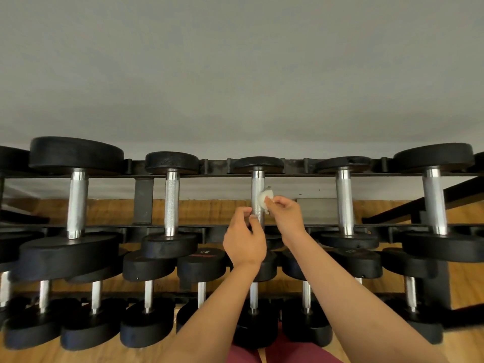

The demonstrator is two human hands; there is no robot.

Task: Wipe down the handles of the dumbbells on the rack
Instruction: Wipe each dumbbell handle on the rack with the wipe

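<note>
plain grey wall [235, 74] and tan wooden floor [209, 208] framed a black two-tier steel dumbbell rack [143, 200], where a person worked on the upper tier's middle black round-headed dumbbell [258, 164]. the right hand [285, 216] pinched a small white crumpled wipe [265, 199] between thumb and fingertips, pressing it against the right side of that dumbbell's knurled silver steel handle [257, 183], about midway along it. just below that grip, the left hand [245, 242] curled its thumb and fingers about the same handle's near end. left and right of the grip, well apart from it, neighbouring dumbbells [171, 203] lay in their cradles. beneath both forearms ran the lower tier's row of smaller black dumbbells [201, 260]. maroon fabric [243, 356] showed at the bottom edge, below the wrists.
</note>
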